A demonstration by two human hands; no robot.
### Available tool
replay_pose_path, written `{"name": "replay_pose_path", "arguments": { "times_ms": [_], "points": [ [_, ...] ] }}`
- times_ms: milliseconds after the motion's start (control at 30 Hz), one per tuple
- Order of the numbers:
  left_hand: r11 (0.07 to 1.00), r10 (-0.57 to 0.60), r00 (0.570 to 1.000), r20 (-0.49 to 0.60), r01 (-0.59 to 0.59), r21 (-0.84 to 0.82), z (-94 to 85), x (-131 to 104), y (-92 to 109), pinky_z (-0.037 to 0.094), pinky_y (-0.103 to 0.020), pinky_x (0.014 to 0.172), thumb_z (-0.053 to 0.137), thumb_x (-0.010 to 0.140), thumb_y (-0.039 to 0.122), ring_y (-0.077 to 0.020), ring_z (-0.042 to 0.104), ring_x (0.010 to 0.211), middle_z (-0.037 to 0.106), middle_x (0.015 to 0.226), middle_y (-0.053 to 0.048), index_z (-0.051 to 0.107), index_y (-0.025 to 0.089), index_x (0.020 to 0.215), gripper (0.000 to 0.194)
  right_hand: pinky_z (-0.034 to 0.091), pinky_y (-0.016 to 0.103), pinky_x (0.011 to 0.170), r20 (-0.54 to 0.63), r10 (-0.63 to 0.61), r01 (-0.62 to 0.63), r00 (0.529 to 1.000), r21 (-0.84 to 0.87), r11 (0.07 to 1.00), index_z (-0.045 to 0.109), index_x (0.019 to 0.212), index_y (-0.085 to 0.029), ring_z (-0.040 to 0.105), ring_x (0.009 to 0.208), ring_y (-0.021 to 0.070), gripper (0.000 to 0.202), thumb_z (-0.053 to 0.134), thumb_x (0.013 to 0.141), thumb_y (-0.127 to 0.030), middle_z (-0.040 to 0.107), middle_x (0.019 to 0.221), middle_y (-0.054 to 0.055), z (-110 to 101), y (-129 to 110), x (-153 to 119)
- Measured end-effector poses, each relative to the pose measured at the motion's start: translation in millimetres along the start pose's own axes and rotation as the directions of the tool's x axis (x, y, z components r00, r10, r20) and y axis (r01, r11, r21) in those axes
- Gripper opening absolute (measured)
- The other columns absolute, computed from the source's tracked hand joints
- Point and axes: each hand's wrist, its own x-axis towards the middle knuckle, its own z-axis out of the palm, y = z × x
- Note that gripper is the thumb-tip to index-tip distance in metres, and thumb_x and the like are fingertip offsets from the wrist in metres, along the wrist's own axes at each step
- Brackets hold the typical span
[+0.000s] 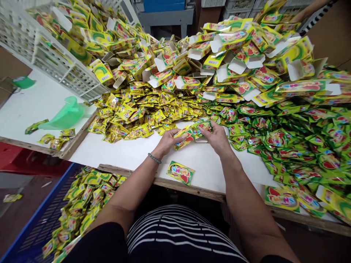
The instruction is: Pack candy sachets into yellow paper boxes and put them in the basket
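My left hand [165, 142] is closed round a small yellow candy box [184, 139] printed with fruit. At the box's right end, my right hand [218, 139] grips a green candy packet [201, 126]; whether part of it is inside the box I cannot tell. Below my hands, a flat Twins candy box [180, 172] lies near the table's front edge. Beyond them spread a heap of yellow packets [137, 118] and, to the right, a heap of green packets [276, 137]. Behind these is a large pile of boxes [189, 65], many with open white flaps.
A white plastic crate [68, 67] lies tipped at the left, boxes spilling from it. Near it rests a green scoop [67, 114]. A blue crate [35, 223] of packets stands below the wooden table edge [192, 188]. Another person's arm [309, 11] reaches in at the top right.
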Motion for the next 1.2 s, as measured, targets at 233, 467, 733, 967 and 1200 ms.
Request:
{"name": "replay_pose_path", "arguments": {
  "times_ms": [233, 467, 733, 967, 1200],
  "points": [
    [0.993, 0.043, 0.992, 0.116, -0.055, 0.104, 1.1, -0.3, 1.4, 0.04, -0.023, 0.062, 0.083, 0.057, 0.045, -0.0107, 0.053, 0.065, 0.063, 0.074, -0.001, 0.069, 0.013, 0.08, 0.042, 0.045, 0.038, 0.084, 0.055, -0.095, 0.104, 0.994, -0.197, 0.975, 0.068, 0.078, -0.02, 0.058, 0.085, 0.0218, 0.032, 0.064, 0.073, -0.051, 0.063, 0.086, 0.005, -0.1, -5.6, -0.4],
    [1.0, -0.009, 0.997, 0.078, 0.011, -0.018, 6.2, 1.0, 1.2, 0.043, -0.024, 0.07, 0.088, 0.049, 0.036, -0.0115, 0.058, 0.071, 0.069, 0.083, -0.002, 0.072, 0.013, 0.09, 0.05, 0.047, 0.036, 0.075, -0.049, -0.004, -0.006, 0.999, -0.203, 0.979, 0.068, 0.095, -0.018, 0.059, 0.071, 0.0199, 0.042, 0.068, 0.069, -0.051, 0.069, 0.082, 0.004, 17.3, -3.2, -6.8],
    [0.959, -0.072, 0.997, -0.015, 0.065, -0.275, 16.5, 0.3, 0.0, 0.047, -0.026, 0.071, 0.09, 0.047, 0.03, -0.0112, 0.063, 0.067, 0.072, 0.082, -0.003, 0.072, 0.012, 0.094, 0.053, 0.041, 0.044, 0.096, -0.196, -0.217, 0.144, 0.956, -0.332, 0.932, 0.071, 0.069, -0.023, 0.052, 0.103, 0.0257, 0.034, 0.062, 0.078, -0.054, 0.068, 0.092, 0.008, 18.6, -2.9, -10.9],
    [0.927, -0.076, 0.994, -0.084, 0.04, -0.373, 14.3, -0.9, 0.7, 0.049, -0.027, 0.072, 0.09, 0.047, 0.029, -0.0116, 0.065, 0.066, 0.072, 0.078, -0.002, 0.07, 0.012, 0.091, 0.051, 0.034, 0.05, 0.105, 0.015, -0.111, 0.111, 0.994, -0.234, 0.966, 0.075, 0.075, -0.025, 0.045, 0.12, 0.0287, 0.038, 0.055, 0.082, -0.056, 0.065, 0.114, 0.007, 25.1, 0.6, -15.0],
    [0.92, 0.003, 0.985, -0.171, -0.07, -0.385, 14.3, 2.6, -1.8, 0.046, -0.023, 0.061, 0.086, 0.056, 0.037, -0.0105, 0.061, 0.059, 0.068, 0.072, 0.001, 0.061, 0.016, 0.103, 0.058, 0.05, 0.039, 0.089, 0.011, -0.075, 0.074, 0.997, 0.074, 0.995, 0.068, 0.097, -0.024, 0.06, 0.098, 0.0214, 0.038, 0.069, 0.073, -0.052, 0.066, 0.098, 0.005, 35.9, 1.5, -12.4]
  ]
}}
